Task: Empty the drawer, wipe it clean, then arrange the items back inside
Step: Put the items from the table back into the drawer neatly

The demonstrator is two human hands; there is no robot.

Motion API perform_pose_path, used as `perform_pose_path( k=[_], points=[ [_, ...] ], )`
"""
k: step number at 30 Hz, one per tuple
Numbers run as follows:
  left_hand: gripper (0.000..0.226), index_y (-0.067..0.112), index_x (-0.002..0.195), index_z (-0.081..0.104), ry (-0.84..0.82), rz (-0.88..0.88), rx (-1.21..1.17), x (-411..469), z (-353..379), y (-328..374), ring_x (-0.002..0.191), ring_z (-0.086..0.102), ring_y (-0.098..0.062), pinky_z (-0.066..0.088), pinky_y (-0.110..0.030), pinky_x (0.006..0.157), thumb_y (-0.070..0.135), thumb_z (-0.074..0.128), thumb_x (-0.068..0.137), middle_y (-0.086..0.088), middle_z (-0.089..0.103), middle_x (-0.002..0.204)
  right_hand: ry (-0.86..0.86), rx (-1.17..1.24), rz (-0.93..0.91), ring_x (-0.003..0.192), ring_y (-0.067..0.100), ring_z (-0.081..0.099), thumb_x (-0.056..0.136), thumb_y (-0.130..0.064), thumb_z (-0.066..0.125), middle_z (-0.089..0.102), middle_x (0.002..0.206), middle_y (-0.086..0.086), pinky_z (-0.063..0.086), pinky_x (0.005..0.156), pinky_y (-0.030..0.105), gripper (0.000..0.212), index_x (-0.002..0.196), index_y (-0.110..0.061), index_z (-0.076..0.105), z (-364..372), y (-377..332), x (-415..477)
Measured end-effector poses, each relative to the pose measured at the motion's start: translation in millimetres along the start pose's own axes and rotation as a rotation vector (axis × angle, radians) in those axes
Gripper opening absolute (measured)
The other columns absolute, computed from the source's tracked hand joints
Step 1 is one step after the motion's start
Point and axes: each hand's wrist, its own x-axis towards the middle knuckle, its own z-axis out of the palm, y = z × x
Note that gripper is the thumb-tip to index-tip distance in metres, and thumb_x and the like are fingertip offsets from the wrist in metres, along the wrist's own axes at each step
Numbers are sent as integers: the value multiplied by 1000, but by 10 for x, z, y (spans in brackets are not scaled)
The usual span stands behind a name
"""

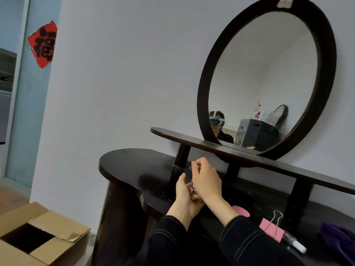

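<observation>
Both my hands are raised over the dark dressing table [134,169]. My left hand [183,196] cups a bunch of small binder clips [192,191], pink ones with wire handles. My right hand [205,179] sits just above it and pinches one small clip [191,167] by its wire loop. A large pink binder clip [270,228] lies on the table at the right, beside a clear tube with a white cap [294,243]. A pink round thing [241,210] shows behind my right forearm. The drawer is out of view.
An oval mirror [267,77] in a dark frame stands on a raised shelf [249,156] behind my hands. A purple cloth [338,239] lies at the table's right end. An open cardboard box [38,237] sits on the floor at the left.
</observation>
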Motion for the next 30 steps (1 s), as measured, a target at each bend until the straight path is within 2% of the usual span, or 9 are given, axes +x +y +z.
perform_pose_path(
  k=[2, 6, 10, 13, 19, 22, 25, 28, 30],
  points=[
    [55, 4, 91, 67, -1, 2, 4, -1, -11, 0, 42, 64, -24, 53, -27, 42, 50, 39, 102, -12, 66, 57, 10, -47, -19, 68, 2, 61, 105, -45, 39, 61, 75, -14, 52, 60, 28, 19, 96, -32, 50, 62, 19, -23],
    [52, 8, 99, 69, 31, -1, 37, -45, 0, -8, 49, 69, -25, 54, -29, 44, 50, 39, 102, -11, 71, 65, 25, -17, -51, 66, -2, 58, 104, -45, 42, 59, 73, -18, 42, 53, 19, 15, 94, -35, 49, 97, 3, -57],
    [52, 7, 75, 61, 4, -27, 1, -76, 18, 18, 29, 50, -16, 39, -16, 33, 46, 41, 103, -5, 55, 45, 43, 183, 40, 70, 1, 63, 100, -43, 54, 66, 77, -14, 45, 56, 22, 12, 90, -35, 54, 71, 13, -74],
    [47, 5, 84, 66, -44, -33, 5, -63, 19, 14, 39, 55, -14, 38, -16, 33, 44, 45, 102, -6, 62, 60, 44, 454, 151, 75, 8, 70, 97, -36, 63, 71, 82, -6, 58, 66, 33, 9, 92, -29, 60, 10, 46, -34],
    [40, 2, 106, 63, -114, -88, 64, -10, -18, 2, 67, 59, -17, 44, -15, 38, 40, 61, 93, -13, 63, 90, 176, 867, 443, 72, 3, 72, 97, -19, 65, 74, 86, 3, 56, 58, 22, 4, 97, -16, 67, -79, 127, -19],
    [36, 3, 111, 58, -72, -88, 97, 6, -41, 21, 67, 62, -19, 47, -17, 38, 32, 68, 91, -17, 60, 96, 344, 806, 437, 73, 0, 71, 97, -18, 63, 73, 88, -1, 54, 63, 19, 4, 95, -20, 65, -194, 217, -83],
    [19, 4, 98, 57, -70, -66, 139, -12, -41, 4, 59, 55, -13, 39, -14, 34, 18, 67, 88, -11, 58, 78, 348, 688, 294, 77, 1, 71, 98, -16, 63, 73, 89, -3, 57, 74, 25, 7, 94, -22, 64, -326, 337, -277],
    [13, 6, 90, 55, -64, -3, 265, -74, -16, -63, 53, 47, -11, 28, -14, 33, 4, 66, 83, -7, 55, 72, 253, 619, 199, 79, 1, 70, 98, -16, 63, 74, 87, -4, 55, 65, 20, 10, 95, -25, 67, -451, 463, -510],
    [8, 2, 89, 65, -58, 59, 417, -143, 6, -119, 52, 49, -13, 27, -15, 35, 3, 68, 82, -10, 60, 76, 199, 641, 205, 76, 4, 70, 97, -15, 63, 74, 86, -5, 52, 57, 17, 14, 96, -28, 69, -549, 529, -620]
  ],
)
